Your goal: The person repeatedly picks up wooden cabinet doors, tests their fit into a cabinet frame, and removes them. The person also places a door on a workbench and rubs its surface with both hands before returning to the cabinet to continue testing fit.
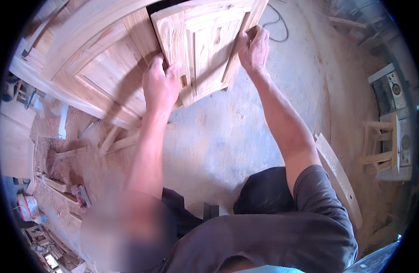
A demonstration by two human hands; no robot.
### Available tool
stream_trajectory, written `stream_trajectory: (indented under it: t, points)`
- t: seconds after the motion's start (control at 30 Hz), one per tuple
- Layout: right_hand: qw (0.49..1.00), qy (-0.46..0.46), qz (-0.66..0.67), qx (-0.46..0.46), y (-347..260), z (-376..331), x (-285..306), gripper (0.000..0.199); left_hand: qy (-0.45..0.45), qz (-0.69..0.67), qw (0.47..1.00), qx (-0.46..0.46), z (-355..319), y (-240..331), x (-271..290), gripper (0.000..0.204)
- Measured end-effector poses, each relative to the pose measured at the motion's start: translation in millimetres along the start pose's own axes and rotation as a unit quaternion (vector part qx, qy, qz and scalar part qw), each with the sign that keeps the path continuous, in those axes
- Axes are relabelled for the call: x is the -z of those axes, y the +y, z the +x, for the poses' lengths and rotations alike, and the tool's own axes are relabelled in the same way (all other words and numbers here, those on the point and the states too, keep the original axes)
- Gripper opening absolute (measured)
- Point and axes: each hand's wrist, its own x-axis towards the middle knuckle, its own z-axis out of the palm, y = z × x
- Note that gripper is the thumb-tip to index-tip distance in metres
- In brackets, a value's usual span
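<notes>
Panelled door (214, 41): held between both hands, set against the larger panelled cabinet front (111, 70), over the floor; bare pale wood, streaky grain, raised rectangular centre panel, dark knot, small rectangular slot low on the left stile
Left hand (161, 86): bent round the door's left edge, pinching it between thumb and fingers; fingertips partly hidden
Right hand (255, 50): curled over the door's right edge, pinching it, well apart from the left
Printing: reddish marks on a pale tub (27, 207) at far left, too small to read
Floor (227, 132): smooth grey-blue concrete, dusted with tan sawdust
Right side: long curved plank (339, 182) near the right arm; square-legged wooden stool (382, 141) beyond
Top: thin dark cable (287, 29), looped on concrete
</notes>
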Motion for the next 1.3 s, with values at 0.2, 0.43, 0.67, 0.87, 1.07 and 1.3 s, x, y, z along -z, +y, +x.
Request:
stream_trajectory:
  t: [0.2, 0.43, 0.67, 0.87, 1.07, 1.3]
  points:
    - [0.994, -0.057, 0.068, -0.065, -8.6, -18.5, -15.0, 0.033, -0.011, 0.096, 0.995, 0.027, -7.9, 2.3, -3.9, 0.036]
    - [0.991, -0.042, 0.018, -0.122, -15.4, -30.1, -22.8, 0.05, -0.02, 0.029, 0.998, 0.061, -9.0, 8.2, -7.3, 0.048]
    - [0.991, -0.026, 0.013, -0.132, -12.4, -29.0, -24.3, 0.051, 0.041, -0.005, 0.999, 0.034, -15.9, -9.2, -21.9, 0.043]
    - [0.996, -0.027, 0.029, -0.077, 6.9, -33.7, -26.3, 0.05, -0.004, -0.02, 0.996, 0.084, -16.5, 15.8, -13.9, 0.047]
    - [0.996, -0.065, 0.037, -0.056, -9.8, -24.4, -24.8, 0.052, -0.008, -0.13, 0.98, 0.15, -32.2, 9.7, -22.2, 0.063]
    - [0.998, -0.05, -0.05, 0.002, -2.2, -24.8, -22.0, 0.047, -0.018, -0.186, 0.973, 0.133, -57.3, 14.7, -42.1, 0.073]
